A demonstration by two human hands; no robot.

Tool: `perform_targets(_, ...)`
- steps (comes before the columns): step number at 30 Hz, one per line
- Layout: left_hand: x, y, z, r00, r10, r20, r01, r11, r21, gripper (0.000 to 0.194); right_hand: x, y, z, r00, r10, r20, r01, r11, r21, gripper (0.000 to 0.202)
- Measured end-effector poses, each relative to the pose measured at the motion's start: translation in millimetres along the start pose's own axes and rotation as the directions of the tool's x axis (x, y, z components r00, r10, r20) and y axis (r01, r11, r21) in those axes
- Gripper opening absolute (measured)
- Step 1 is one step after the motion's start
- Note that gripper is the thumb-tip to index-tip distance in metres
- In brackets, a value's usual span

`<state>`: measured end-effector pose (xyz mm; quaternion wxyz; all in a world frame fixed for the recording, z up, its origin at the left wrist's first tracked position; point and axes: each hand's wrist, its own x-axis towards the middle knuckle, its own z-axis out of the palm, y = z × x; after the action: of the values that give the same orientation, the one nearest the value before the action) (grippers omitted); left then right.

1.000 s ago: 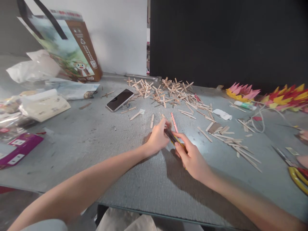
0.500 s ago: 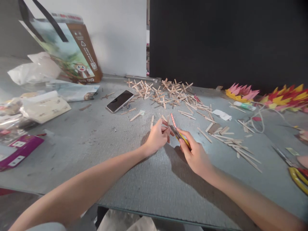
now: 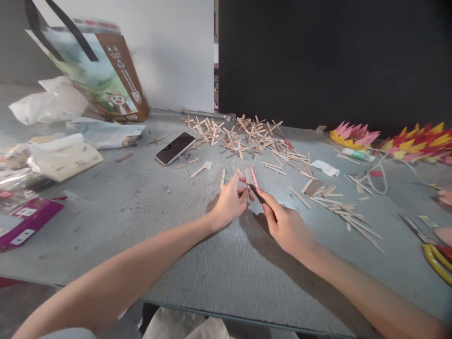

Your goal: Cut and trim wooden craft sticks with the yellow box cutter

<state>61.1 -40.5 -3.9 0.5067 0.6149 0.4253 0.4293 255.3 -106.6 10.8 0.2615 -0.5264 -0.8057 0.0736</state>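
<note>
My left hand (image 3: 233, 197) is closed, pinching a short wooden stick (image 3: 246, 177) upright between thumb and fingers. My right hand (image 3: 286, 226) is wrapped round a black and yellow utility knife (image 3: 263, 198). The knife's front end meets the stick beside my left fingertips; the blade itself is too small to make out. Just beyond the knife a thin pink patterned strip (image 3: 253, 176) shows. A loose wooden stick (image 3: 222, 179) lies to the left of my left hand.
Crossed wooden sticks (image 3: 243, 134) are heaped at the back, with loose sticks (image 3: 348, 216) to the right. A phone (image 3: 175, 148) lies left of the heap. Yellow-handled scissors (image 3: 432, 256) and another person's hand (image 3: 444, 235) are at the right edge. A bag (image 3: 102, 80) stands back left.
My right hand has turned a little, so less of the knife's yellow side shows. Its fingers have come slightly closer to my left hand, which stays nearly still.
</note>
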Motion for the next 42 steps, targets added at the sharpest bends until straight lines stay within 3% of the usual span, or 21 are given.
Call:
perform_targets(10, -1, 3, -1.1, 1.000, -0.003, 0.010, 0.003, 0.999, 0.043, 0.024, -1, 4, 2, 0.998, -0.070, -0.005, 0.068, 0.988, -0.137, 0.050)
perform_targets(19, -1, 1, -1.6, 0.999, 0.012, 0.042, -0.012, 1.000, 0.000, 0.015, 3, -1, -6, 0.990, 0.123, 0.061, -0.135, 0.959, 0.247, 0.046)
perform_targets(27, 3, -8, -1.2, 0.996, 0.027, 0.081, -0.019, 0.996, -0.091, 0.023, 6, 2, -9, 0.914, 0.258, 0.314, -0.401, 0.691, 0.601, 0.055)
perform_targets(33, 2, -6, 0.6, 0.997, 0.047, 0.060, -0.040, 0.994, -0.102, 0.027, 5, -4, -6, 0.912, 0.282, 0.297, -0.407, 0.701, 0.586, 0.052)
perform_targets(36, 2, -5, 0.4, 0.997, 0.036, 0.062, -0.030, 0.994, -0.103, 0.028, 6, -4, -6, 0.905, 0.279, 0.321, -0.425, 0.642, 0.639, 0.053)
perform_targets(39, 2, -3, -0.2, 0.998, 0.030, 0.060, -0.024, 0.995, -0.098, 0.027, 7, -4, -4, 0.897, 0.271, 0.348, -0.441, 0.534, 0.721, 0.052)
perform_targets(42, 2, -1, -0.4, 0.998, 0.035, 0.056, -0.030, 0.996, -0.088, 0.026, 9, -5, -3, 0.876, 0.258, 0.409, -0.477, 0.321, 0.818, 0.048)
